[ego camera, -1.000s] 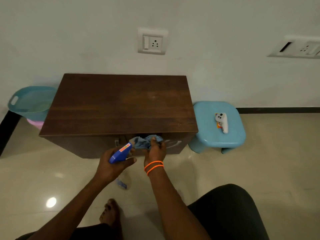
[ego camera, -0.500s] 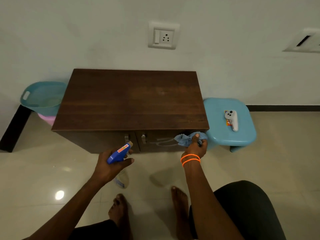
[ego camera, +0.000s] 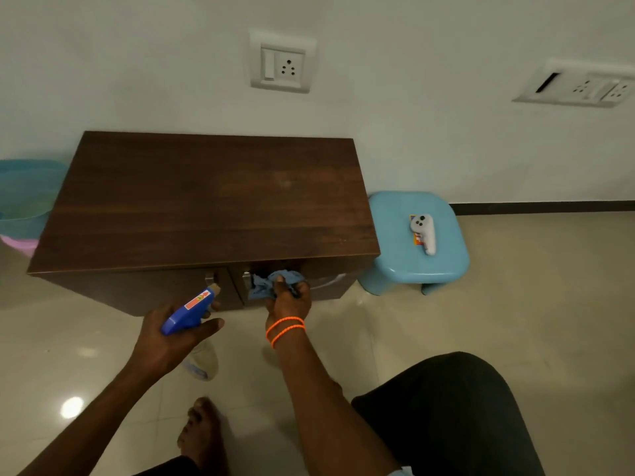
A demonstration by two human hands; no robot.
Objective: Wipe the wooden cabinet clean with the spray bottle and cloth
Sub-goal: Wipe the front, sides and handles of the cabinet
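Wiping underway on cabinet [ego camera: 206, 201] front: right hand [ego camera: 288, 302] grips cloth [ego camera: 266, 285] against right door, left hand [ego camera: 168, 341] holds spray bottle [ego camera: 189, 312]; top's state unclear.

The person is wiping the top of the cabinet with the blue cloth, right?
Not quite. In the head view the right hand presses the blue cloth against the front door of the cabinet, beside a handle, not on its top.
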